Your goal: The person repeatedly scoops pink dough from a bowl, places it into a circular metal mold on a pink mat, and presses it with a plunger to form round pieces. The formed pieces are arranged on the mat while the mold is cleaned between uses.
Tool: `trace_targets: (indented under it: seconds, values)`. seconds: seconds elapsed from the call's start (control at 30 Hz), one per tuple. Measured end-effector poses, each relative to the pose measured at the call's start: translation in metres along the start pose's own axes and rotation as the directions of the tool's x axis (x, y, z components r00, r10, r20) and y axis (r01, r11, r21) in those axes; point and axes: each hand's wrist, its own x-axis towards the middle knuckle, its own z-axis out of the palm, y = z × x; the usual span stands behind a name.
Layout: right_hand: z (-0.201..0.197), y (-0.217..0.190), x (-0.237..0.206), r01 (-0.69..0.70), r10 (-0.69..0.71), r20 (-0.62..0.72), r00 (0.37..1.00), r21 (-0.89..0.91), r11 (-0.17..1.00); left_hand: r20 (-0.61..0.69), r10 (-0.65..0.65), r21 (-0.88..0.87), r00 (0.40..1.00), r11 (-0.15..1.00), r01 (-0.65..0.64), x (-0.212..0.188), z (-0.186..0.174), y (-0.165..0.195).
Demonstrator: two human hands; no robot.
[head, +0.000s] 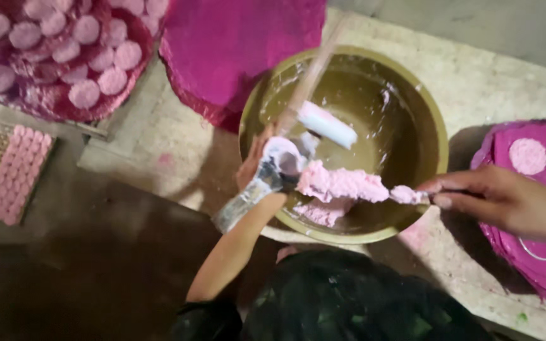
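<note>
Nearest, the left hand (266,167), its grip closed around a paste-smeared cup (282,163), meets pink paste (342,184) whose long axis runs toward three o'clock to the right hand (507,199), pinching a spatula (412,194), over the brass bowl (434,126); magenta trays (248,38) lie at twelve o'clock.

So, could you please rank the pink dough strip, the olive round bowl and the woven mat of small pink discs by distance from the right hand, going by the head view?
1. Pink dough strip: touching the right hand, just to its left.
2. Olive round bowl: beside it, centre.
3. Woven mat of small pink discs: far left.
</note>
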Motion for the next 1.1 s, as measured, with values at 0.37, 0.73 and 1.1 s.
trace_targets:
  seconds: [0.37,0.73,1.1]
  values:
    - [-0.018,-0.089,0.005,0.058,-0.247,-0.17,0.954,-0.704,0.708,0.264,0.094,0.106,0.96,0.986,-0.126,0.021,0.03,0.022]
    - [-0.021,-0.059,-0.051,0.039,-0.347,-0.211,0.914,-0.804,0.593,0.608,-0.106,0.12,0.787,0.992,0.041,0.037,0.03,0.007]
    - [0.017,-0.075,-0.011,0.045,-0.651,-0.26,0.713,-0.91,0.413,0.311,0.026,-0.016,0.95,1.0,-0.022,0.032,0.025,0.028]
